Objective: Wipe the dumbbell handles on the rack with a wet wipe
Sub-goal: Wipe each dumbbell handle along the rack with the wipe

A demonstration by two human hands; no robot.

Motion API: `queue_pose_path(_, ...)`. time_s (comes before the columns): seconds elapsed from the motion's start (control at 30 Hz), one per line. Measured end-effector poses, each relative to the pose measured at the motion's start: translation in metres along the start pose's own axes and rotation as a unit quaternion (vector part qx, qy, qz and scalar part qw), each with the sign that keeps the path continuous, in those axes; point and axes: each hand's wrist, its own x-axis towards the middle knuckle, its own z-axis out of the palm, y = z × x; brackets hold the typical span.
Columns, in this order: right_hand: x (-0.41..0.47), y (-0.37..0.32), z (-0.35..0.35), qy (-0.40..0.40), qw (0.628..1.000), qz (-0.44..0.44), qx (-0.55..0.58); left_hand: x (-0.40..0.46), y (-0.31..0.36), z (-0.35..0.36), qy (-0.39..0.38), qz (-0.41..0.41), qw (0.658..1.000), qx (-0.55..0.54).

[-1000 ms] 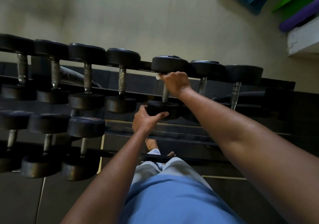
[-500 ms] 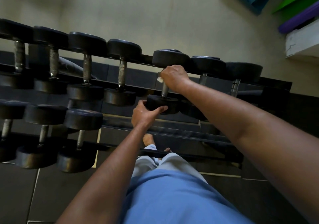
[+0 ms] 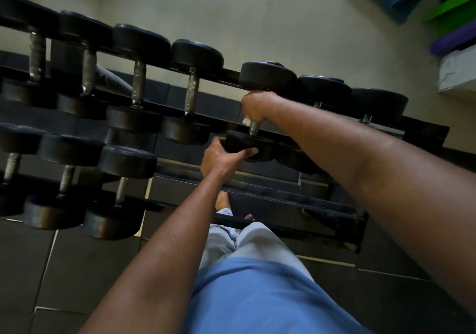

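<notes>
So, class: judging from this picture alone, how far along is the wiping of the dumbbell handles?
Done: nothing shows it; wiped and unwiped handles look alike. In hand: the right hand grips the fifth top-row handle, a white wipe peeking out, while the left hand steadies its near head. Left, probably: the two dumbbells to the right and the lower row.

black dumbbells (image 3: 268,76) — white wipe (image 3: 246,121), blue shirt (image 3: 257,295)

The person wears a blue shirt (image 3: 257,302), pale grey trousers (image 3: 260,243), bare forearms and bare feet.
</notes>
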Motion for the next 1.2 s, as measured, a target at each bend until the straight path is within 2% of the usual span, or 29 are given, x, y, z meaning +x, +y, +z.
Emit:
queue_pose_path(0.1,0.001,0.003,-0.002,-0.035,0.999,-0.031,0.01,0.002,0.0,-0.002,0.0,-0.013,1.0,-0.001)
queue_pose_path(0.53,0.005,-0.006,0.014,-0.104,0.989,-0.023,0.099,0.002,-0.003,0.001,0.0,-0.006,1.0,-0.016)
queue_pose_path(0.83,-0.015,0.002,0.023,-0.063,0.97,-0.027,0.233,0.002,-0.002,0.001,-0.009,-0.005,1.0,-0.004)
queue_pose_path(0.93,-0.032,0.011,0.024,-0.059,0.95,0.006,0.306,0.003,-0.001,0.0,-0.008,-0.01,1.0,0.004)
queue_pose_path(1.0,-0.048,0.021,0.03,-0.051,0.915,0.052,0.397,0.004,-0.001,-0.001,-0.012,-0.012,1.0,0.008)
queue_pose_path(1.03,-0.06,0.026,0.035,-0.036,0.881,0.082,0.464,0.004,0.0,-0.001,-0.013,-0.013,1.0,0.014)
queue_pose_path(1.1,-0.091,0.032,0.044,0.003,0.797,0.133,0.59,0.003,0.001,-0.002,-0.01,-0.009,0.999,0.032)
queue_pose_path(1.2,-0.147,0.032,0.062,0.038,0.68,0.144,0.718,-0.004,0.005,0.0,-0.008,0.014,0.997,0.076)
